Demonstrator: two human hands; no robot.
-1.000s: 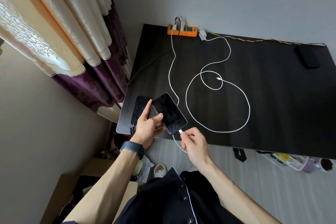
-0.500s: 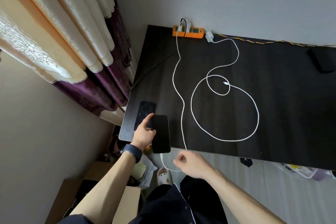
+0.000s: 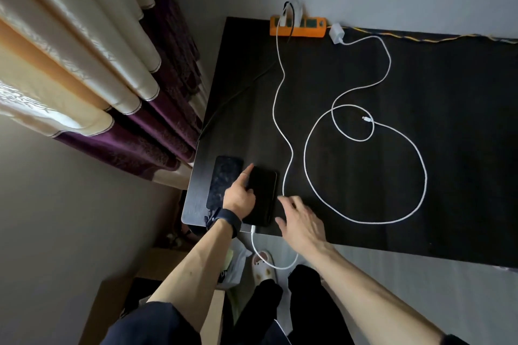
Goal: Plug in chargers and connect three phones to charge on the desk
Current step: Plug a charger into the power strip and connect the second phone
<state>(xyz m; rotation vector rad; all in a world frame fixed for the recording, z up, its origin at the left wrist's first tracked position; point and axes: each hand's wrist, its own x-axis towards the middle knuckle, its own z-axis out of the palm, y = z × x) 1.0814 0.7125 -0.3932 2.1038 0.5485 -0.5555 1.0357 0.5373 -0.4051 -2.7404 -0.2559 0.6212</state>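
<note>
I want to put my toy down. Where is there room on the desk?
Right of the looped white cable the desk is bare. Inside its big loop there is room too. The near left corner is crowded: the dusty phone, the black phone, the left hand, the right hand and the plugged-in cable.

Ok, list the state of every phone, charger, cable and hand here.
Left phone: flat on desk, screen dark.
Right phone: flat, white cable plugged into its near end.
Power strip: plugs in its left sockets.
White charger: lying beside the strip, unplugged.
Coiled cable: looped on desk, tip free.
Left hand: resting on right phone, index straight.
Right hand: open, holding nothing.
</note>
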